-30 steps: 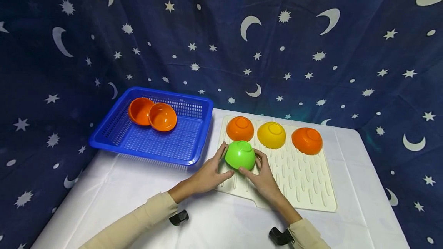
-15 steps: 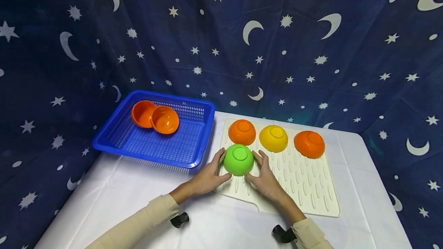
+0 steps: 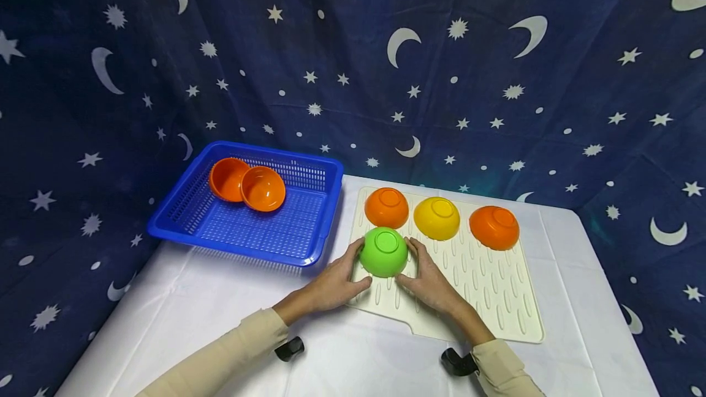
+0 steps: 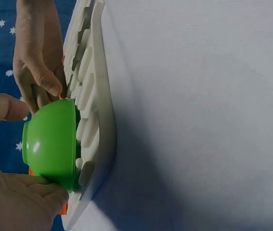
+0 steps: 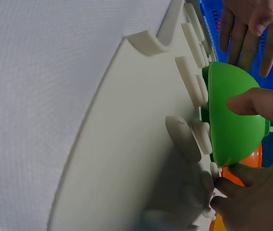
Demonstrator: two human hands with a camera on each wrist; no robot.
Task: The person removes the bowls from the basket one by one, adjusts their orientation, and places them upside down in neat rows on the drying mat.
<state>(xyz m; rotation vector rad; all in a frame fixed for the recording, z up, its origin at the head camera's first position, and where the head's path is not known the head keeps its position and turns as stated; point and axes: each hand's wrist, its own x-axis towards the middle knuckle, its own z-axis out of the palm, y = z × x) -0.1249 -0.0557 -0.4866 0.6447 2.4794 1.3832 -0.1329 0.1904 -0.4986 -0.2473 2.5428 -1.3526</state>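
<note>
Looking down from the head view, the left hand [image 3: 331,283] and right hand [image 3: 432,283] cup the upturned green bowl [image 3: 383,252] from both sides on the cream mat [image 3: 496,287], just before an orange bowl [image 3: 387,207]. In the left wrist view, curled fingers [image 4: 40,185] press the bowl's side. In the right wrist view, the thumb [image 5: 252,103] lies on its wall.

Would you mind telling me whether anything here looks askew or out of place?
Only the two orange bowls in the blue basket: they lie tipped on their sides against each other. The green bowl and the other bowls sit neatly upside down on the drying mat.
</note>
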